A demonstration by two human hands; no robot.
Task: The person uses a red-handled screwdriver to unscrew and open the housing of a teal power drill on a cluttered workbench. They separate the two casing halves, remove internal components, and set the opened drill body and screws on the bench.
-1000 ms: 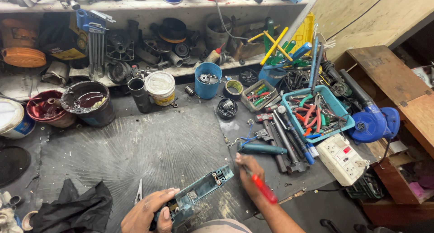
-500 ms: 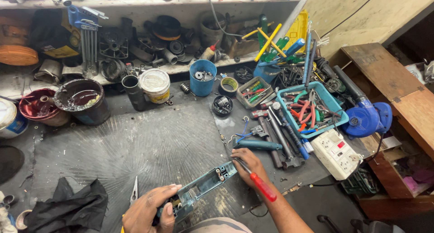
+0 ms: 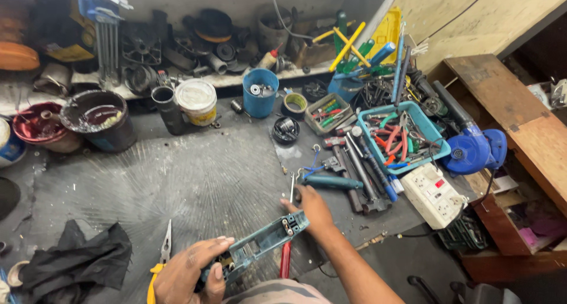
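My left hand (image 3: 189, 274) grips the lower end of a long teal power-tool housing (image 3: 263, 242), which slants up to the right just above the dark rubber mat (image 3: 177, 180). A red-handled screwdriver (image 3: 286, 258) lies on the mat under the housing's upper end, its metal shaft pointing away from me. My right hand (image 3: 311, 206) rests beside that shaft with its fingers loose, the thumb touching or nearly touching the shaft. A teal-handled tool (image 3: 331, 182) lies just beyond the right hand.
Yellow-handled pliers (image 3: 160, 260) and a black cloth (image 3: 77, 262) lie at the left. To the right are a teal tray of hand tools (image 3: 434, 140), a white power strip (image 3: 434, 195), a blue blower (image 3: 475, 152) and a wooden box (image 3: 520, 121). Buckets and cans (image 3: 196, 100) line the back.
My right hand held the red-handled screwdriver at the housing; now the screwdriver lies on the mat and the hand has moved forward past the housing's end.
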